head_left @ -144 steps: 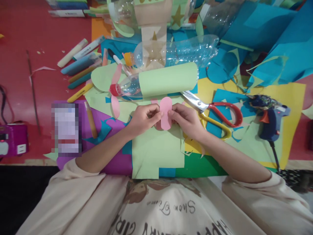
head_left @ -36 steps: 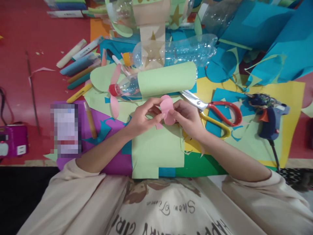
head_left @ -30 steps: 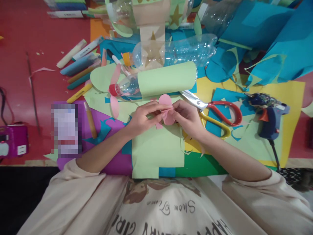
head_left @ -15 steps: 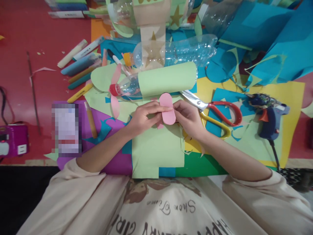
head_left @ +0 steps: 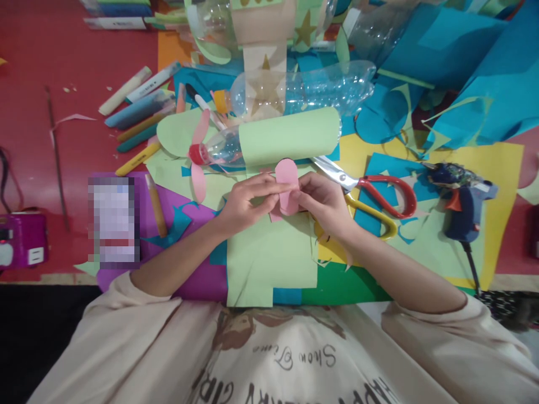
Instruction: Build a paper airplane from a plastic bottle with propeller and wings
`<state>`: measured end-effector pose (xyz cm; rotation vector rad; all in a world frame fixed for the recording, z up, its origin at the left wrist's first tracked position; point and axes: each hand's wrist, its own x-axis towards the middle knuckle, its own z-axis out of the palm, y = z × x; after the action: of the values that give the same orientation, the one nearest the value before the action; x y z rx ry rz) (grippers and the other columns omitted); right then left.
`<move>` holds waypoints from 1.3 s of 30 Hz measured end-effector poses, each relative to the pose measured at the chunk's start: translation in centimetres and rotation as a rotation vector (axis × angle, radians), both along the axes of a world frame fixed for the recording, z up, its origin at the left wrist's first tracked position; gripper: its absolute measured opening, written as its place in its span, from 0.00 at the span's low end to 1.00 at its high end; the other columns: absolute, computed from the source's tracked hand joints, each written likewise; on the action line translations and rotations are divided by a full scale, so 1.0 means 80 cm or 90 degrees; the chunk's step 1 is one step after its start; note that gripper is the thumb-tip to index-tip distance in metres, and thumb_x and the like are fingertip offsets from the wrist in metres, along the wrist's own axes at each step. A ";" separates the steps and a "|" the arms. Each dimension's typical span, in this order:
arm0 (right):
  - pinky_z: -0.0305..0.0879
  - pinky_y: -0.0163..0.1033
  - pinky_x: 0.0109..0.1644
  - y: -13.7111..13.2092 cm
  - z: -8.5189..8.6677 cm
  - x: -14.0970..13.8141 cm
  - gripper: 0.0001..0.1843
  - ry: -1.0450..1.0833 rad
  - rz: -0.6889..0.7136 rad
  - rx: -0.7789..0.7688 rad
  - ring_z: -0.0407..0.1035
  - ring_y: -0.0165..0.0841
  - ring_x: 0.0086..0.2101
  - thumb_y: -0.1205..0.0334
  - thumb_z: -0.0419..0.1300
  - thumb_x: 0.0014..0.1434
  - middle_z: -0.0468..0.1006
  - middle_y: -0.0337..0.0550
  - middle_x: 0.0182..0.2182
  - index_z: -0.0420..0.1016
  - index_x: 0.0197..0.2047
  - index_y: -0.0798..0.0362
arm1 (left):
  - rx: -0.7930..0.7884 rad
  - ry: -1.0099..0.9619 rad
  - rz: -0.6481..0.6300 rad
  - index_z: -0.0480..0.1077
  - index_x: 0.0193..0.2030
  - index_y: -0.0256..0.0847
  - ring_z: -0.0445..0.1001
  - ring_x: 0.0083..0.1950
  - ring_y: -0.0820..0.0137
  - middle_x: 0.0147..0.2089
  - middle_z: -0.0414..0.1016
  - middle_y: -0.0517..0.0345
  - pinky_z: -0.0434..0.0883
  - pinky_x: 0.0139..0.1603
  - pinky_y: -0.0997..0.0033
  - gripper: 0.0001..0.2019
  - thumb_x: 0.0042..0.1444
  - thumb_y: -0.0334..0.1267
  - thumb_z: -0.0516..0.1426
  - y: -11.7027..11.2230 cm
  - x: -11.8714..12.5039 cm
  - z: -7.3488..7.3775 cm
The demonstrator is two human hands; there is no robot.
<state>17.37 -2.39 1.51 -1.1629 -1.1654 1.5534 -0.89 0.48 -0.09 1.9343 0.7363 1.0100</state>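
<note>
Both hands meet over a light green sheet (head_left: pixel 272 252). My left hand (head_left: pixel 244 201) pinches the left side of a small pink oval paper piece (head_left: pixel 287 175). From the right, my right hand (head_left: pixel 322 200) pinches the same piece with closed fingers. The pink piece stands upright between the fingertips, its lower part hidden by fingers. Just behind it lies a plastic bottle wrapped in green paper (head_left: pixel 288 136), with a red cap (head_left: pixel 194 154) and pink paper blades (head_left: pixel 197 180).
Red-and-yellow scissors (head_left: pixel 370 193) lie right of my right hand. A blue glue gun (head_left: pixel 461 196) rests further right. A clear bottle (head_left: pixel 301 87), markers (head_left: pixel 137 109), blue and yellow paper scraps (head_left: pixel 458 67) and a purple sheet (head_left: pixel 168 224) lie around.
The pink piece was folded over between my fingers, then straightened upright again. Both hands stayed in the same spot, only the fingers shifting on the paper.
</note>
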 end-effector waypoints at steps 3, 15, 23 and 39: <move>0.61 0.34 0.29 0.000 -0.001 0.000 0.17 -0.018 -0.006 0.004 0.64 0.26 0.26 0.47 0.65 0.52 0.69 0.36 0.24 0.69 0.29 0.52 | -0.092 -0.012 0.019 0.76 0.46 0.43 0.77 0.39 0.74 0.42 0.80 0.56 0.74 0.43 0.75 0.11 0.62 0.41 0.55 -0.002 0.000 0.004; 0.56 0.35 0.27 -0.002 0.000 -0.001 0.19 -0.053 -0.008 0.020 0.60 0.26 0.25 0.45 0.65 0.52 0.67 0.35 0.23 0.68 0.29 0.52 | -0.066 0.019 0.070 0.75 0.36 0.40 0.79 0.37 0.73 0.37 0.82 0.57 0.74 0.43 0.74 0.07 0.59 0.40 0.58 -0.003 0.004 0.007; 0.58 0.36 0.27 -0.001 -0.002 -0.001 0.18 -0.066 -0.008 0.028 0.61 0.26 0.24 0.46 0.64 0.53 0.67 0.34 0.22 0.67 0.28 0.51 | -0.130 0.000 0.074 0.70 0.38 0.40 0.77 0.35 0.75 0.36 0.78 0.58 0.74 0.39 0.76 0.13 0.60 0.49 0.57 -0.006 0.006 0.004; 0.59 0.35 0.28 -0.002 -0.005 0.000 0.16 -0.045 0.003 0.032 0.62 0.27 0.25 0.48 0.63 0.55 0.68 0.35 0.24 0.68 0.29 0.51 | -0.223 -0.057 0.047 0.59 0.48 0.44 0.76 0.33 0.75 0.34 0.76 0.62 0.73 0.37 0.75 0.20 0.56 0.48 0.61 -0.006 0.007 0.002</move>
<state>17.37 -2.59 1.09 -1.1909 -1.2460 1.4890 -0.34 0.04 0.03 1.5614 0.8752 0.9337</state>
